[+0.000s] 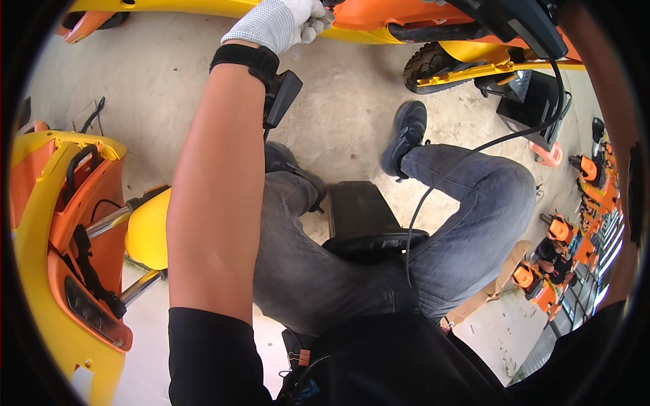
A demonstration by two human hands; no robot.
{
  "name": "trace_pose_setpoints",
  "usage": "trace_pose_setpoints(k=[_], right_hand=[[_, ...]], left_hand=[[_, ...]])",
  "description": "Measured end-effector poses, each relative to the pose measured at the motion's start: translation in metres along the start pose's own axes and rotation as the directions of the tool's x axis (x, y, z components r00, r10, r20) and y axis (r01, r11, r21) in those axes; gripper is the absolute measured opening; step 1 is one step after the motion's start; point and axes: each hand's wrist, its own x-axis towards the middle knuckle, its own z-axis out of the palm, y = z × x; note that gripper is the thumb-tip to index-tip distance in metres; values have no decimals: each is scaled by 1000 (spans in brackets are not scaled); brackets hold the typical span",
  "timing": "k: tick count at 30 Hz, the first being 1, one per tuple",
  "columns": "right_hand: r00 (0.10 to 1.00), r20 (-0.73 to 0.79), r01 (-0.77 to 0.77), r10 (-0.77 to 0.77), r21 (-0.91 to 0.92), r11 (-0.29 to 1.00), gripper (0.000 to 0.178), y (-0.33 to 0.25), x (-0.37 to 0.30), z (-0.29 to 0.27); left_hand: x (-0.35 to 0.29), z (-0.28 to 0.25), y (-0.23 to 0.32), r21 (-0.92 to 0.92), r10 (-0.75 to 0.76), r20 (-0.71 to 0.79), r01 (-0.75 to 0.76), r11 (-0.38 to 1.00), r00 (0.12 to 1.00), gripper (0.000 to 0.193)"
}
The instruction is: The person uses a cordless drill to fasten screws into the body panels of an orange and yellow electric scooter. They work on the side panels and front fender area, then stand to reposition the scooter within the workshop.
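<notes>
My left hand (288, 24), in a white knit glove, reaches to the top edge of the view. Its fingers are curled beside a yellow and orange vehicle body (365, 17), and what they grip, perhaps a small dark part, is cut off. Strapped to that wrist is a black band (245, 59) with a black device (283, 98). On the right, my other arm (599, 54) runs up along the rim. Of my right hand only a pale sliver of glove shows at the top edge, so its fingers are hidden. Near it hangs a black device (521, 27) with a cable.
A yellow and orange scooter-like vehicle (95, 250) with chrome fork tubes stands at left. A knobby tyre (433, 68) and black box (531, 101) are at upper right. Beneath me is a black seat (362, 210). Several orange vehicles (558, 230) line the far right, near another person (556, 262).
</notes>
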Motion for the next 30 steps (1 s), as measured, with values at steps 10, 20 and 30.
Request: trace_pose_setpoints(k=[10, 20, 30], right_hand=[[1000, -2, -19, 19, 0, 1000, 28, 6, 10, -8], [994, 5, -111, 111, 34, 993, 24, 6, 9, -23], [972, 14, -233, 233, 104, 967, 20, 4, 8, -31]], left_hand=[[11, -4, -6, -64, -6, 18, 7, 998, 1000, 16], [9, -3, -6, -47, -22, 4, 22, 999, 1000, 14], [1, 2, 5, 157, -47, -48, 54, 986, 998, 16]])
